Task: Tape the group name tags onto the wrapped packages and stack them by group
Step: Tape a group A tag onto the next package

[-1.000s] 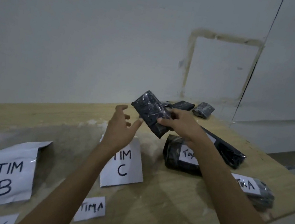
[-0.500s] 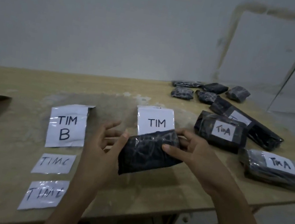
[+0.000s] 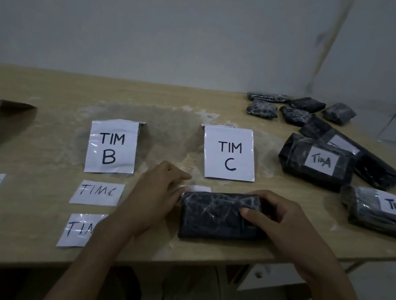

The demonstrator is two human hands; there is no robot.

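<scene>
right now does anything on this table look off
The TIM B sign curls back at its top right corner, and a whitish scuffed patch marks the table between it and the TIM C sign. The Tim A packages lie askew, one overlapping another, not stacked. The wrapped package under the right hand looks intact.

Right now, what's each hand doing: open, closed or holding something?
Left hand: holds the left end of the wrapped package.
Right hand: grips its right end, thumb on top.
</scene>
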